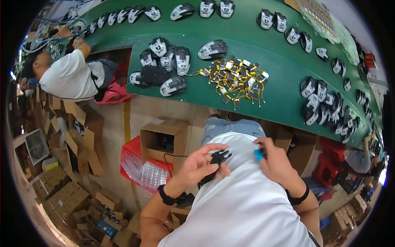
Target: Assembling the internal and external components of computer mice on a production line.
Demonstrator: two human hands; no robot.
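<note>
In front of my waist, my left hand (201, 164) pinches a black pronged plastic buckle (221, 156) between thumb and fingers. To the right, my right hand (276, 159) is curled around a small black and blue piece (259, 154); the fingers hide most of it, so its kind does not show. The two hands are apart, both against my white shirt (238, 181). Beyond them on the green table (160, 107) lies a heap of small battery packs with yellow tape and wires (238, 80). Left of the heap sits a cluster of grey and black computer mouse shells (182, 59).
More mouse shells (323, 101) are grouped at right, with others along the table's far side. Below the table stand an open cardboard box (164, 138) and a red crate (135, 154) with clear plastic trays. A person in white (68, 76) sits at left; another person (357, 159) is far right.
</note>
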